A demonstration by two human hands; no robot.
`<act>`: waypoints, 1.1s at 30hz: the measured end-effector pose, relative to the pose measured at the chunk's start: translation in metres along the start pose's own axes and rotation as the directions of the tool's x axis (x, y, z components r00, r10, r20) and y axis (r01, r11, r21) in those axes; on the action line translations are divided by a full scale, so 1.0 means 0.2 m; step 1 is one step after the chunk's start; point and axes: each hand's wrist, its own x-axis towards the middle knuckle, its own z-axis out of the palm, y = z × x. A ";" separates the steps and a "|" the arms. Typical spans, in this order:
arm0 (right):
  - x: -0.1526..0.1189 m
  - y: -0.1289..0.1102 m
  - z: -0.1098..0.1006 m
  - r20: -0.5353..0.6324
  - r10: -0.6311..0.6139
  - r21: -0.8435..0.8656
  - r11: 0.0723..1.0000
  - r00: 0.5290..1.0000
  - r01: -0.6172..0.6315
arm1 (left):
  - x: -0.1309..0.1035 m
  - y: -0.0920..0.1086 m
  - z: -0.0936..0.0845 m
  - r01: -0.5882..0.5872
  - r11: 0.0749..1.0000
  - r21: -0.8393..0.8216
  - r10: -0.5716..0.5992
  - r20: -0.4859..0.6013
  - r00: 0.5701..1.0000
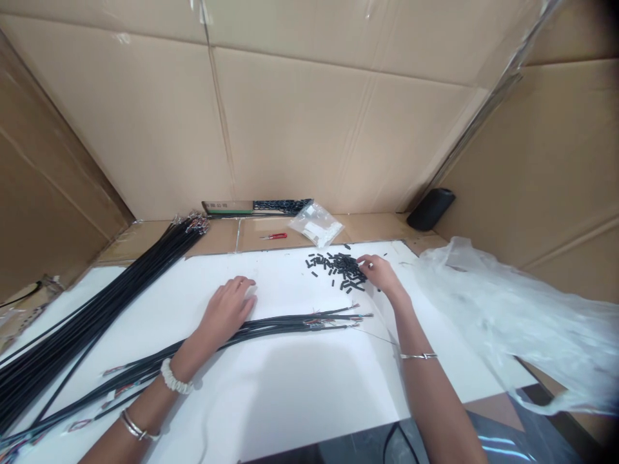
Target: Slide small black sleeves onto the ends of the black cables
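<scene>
My right hand (380,272) is at the right edge of a pile of small black pieces (342,265), its thumb and fingers brought together at the pile; whether a piece is between them is too small to tell. My left hand (229,308) rests on the white table surface, with a small whitish translucent thing (250,292) between its curled fingers and thumb. Beneath that hand and forearm runs a small bundle of black cables (285,322), their stripped ends showing coloured wires near the pile.
A thick bundle of black cables (130,283) lies at the left. Along the back are red-handled snips (275,236), a clear plastic bag (316,224) and a green-and-black item (228,207). A black cylinder (430,209) and large plastic sheeting (522,309) are at the right.
</scene>
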 end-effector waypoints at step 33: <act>-0.04 -0.10 -0.03 0.019 -0.072 0.119 0.990 0.997 0.070 | -0.10 -0.65 -0.15 0.713 0.693 0.105 -0.682 -0.226 0.696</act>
